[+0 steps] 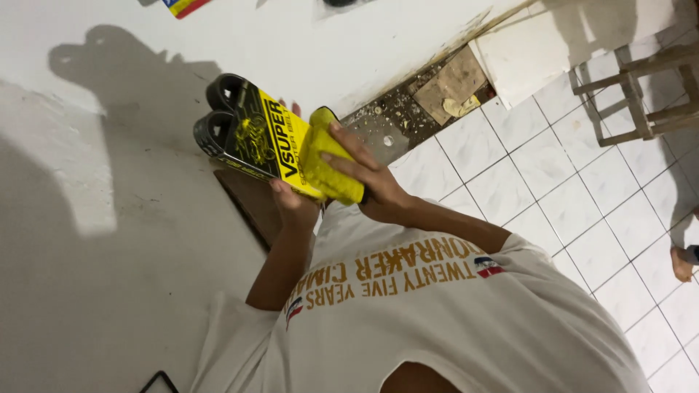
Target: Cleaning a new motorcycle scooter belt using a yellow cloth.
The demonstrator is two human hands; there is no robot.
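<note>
My left hand (293, 204) grips the lower edge of a looped black rubber belt (218, 116) in a black-and-yellow cardboard sleeve (256, 138), holding it up in front of a white wall. Pressed against the sleeve's near end is a yellow cloth (328, 160), which my right hand (366, 178) clasps from the right. My white printed shirt (437, 320) fills the bottom of the view.
A white tiled floor (553, 182) lies to the right, with debris and a cardboard scrap (451, 84) along the wall base. A wooden stool (641, 80) stands at the upper right. Another person's foot (681, 263) shows at the right edge. A dark board (247, 200) sits behind my left hand.
</note>
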